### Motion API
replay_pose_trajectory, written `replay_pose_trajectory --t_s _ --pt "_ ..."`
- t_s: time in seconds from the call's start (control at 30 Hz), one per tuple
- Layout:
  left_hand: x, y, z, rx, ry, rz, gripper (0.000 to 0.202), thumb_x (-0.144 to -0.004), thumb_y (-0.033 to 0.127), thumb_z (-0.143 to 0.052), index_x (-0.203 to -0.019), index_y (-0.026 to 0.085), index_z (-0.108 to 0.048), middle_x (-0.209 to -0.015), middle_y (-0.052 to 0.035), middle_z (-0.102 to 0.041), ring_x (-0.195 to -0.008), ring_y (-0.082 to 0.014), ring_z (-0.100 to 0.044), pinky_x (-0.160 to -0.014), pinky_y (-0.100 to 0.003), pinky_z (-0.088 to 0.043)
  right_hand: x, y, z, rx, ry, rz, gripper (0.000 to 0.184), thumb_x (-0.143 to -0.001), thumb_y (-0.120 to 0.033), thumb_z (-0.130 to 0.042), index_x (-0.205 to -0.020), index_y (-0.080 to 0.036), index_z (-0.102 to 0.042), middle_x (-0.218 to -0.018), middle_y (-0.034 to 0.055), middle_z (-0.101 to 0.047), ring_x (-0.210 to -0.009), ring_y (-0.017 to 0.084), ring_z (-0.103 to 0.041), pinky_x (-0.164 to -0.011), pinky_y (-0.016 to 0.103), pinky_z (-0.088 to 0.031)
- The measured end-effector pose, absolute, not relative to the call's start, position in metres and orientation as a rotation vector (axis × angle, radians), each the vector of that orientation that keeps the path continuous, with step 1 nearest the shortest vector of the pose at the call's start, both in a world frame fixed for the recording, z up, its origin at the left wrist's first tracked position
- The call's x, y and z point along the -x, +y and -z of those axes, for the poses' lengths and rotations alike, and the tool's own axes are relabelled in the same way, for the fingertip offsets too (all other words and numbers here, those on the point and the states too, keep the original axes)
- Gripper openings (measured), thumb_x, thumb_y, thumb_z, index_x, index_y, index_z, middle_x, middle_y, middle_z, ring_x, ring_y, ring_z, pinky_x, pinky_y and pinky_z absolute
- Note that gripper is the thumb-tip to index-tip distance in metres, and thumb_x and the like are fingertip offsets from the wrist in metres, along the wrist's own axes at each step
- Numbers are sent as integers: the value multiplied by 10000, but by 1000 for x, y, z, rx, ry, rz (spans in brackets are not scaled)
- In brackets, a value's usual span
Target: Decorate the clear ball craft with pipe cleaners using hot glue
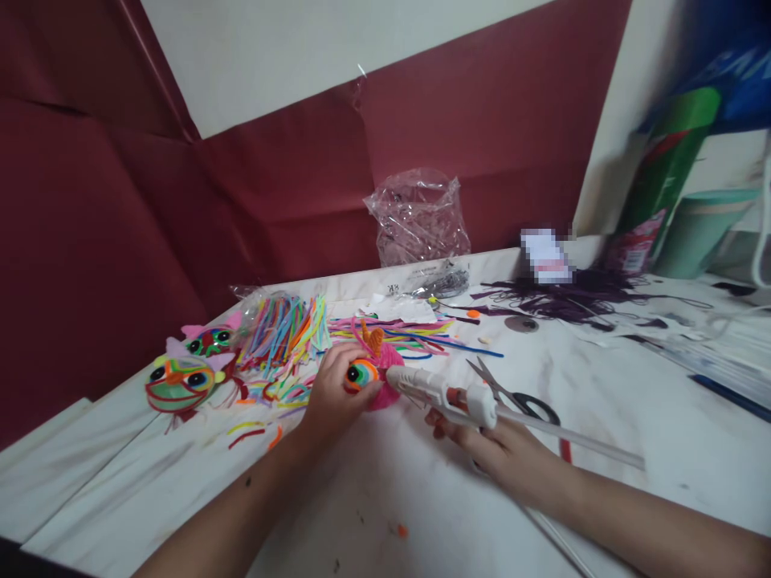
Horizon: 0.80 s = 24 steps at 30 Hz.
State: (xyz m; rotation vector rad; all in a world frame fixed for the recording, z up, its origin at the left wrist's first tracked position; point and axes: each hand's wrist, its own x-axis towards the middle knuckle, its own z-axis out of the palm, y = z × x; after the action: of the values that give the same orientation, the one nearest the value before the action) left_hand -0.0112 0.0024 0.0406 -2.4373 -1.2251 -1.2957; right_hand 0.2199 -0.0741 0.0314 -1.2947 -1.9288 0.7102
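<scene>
My left hand [330,393] is closed around a small pink craft figure [374,371] with a bright painted eye and an orange ear, pressing it on the white table [632,409]. My right hand [482,445] grips a white hot glue gun [442,391], a clear glue stick jutting from its back. The gun's nozzle touches the right side of the figure. Black-handled scissors [518,397] lie just behind the gun.
Two finished cat-like faces [181,381] sit at the left. Heaps of coloured pipe cleaners [289,329] lie behind my left hand. A crumpled clear bag [418,217] stands at the dark red backdrop. Dark purple strands [572,297] and containers fill the right.
</scene>
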Motion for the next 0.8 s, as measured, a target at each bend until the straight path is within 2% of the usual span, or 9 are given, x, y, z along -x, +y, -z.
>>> replay_pose_trajectory --t_s 0.13,0.4,0.63,0.8 --pt "11 2 -41 2463 -1185 1285 259 -743 281 -674 -970 188 -589 -1023 -80 -626 -1002 -223 -598 -879 -373 -495 -219 -77 -33 1318 -1904 -693 375 -818 -407 -346 -844 -227 -673 -879 70 -711 -836 257 -655 -821 401 -525" --pt "11 2 -42 2484 -1180 1263 283 -735 294 -681 -985 195 -594 -1037 -80 -631 -1022 -238 -590 -890 -397 -486 -218 -77 -28 1380 -1890 -706 476 -842 -465 -321 -1067 -221 -663 -900 88 -707 -862 281 -652 -849 444 -507" --pt "10 2 -42 2501 -1180 1296 272 -731 292 -688 -965 196 -590 -1022 -81 -630 -997 -234 -595 -880 -393 -489 -217 -77 -25 1386 -1840 -714 423 -831 -485 -350 -864 -215 -674 -959 95 -704 -964 296 -635 -929 444 -469" --pt "10 2 -44 2512 -1185 1301 264 -733 296 -684 -959 195 -592 -1019 -82 -634 -997 -236 -597 -879 -389 -488 -217 -77 -29 1363 -1838 -723 389 -837 -456 -362 -881 -216 -665 -939 80 -712 -941 284 -645 -917 425 -475"
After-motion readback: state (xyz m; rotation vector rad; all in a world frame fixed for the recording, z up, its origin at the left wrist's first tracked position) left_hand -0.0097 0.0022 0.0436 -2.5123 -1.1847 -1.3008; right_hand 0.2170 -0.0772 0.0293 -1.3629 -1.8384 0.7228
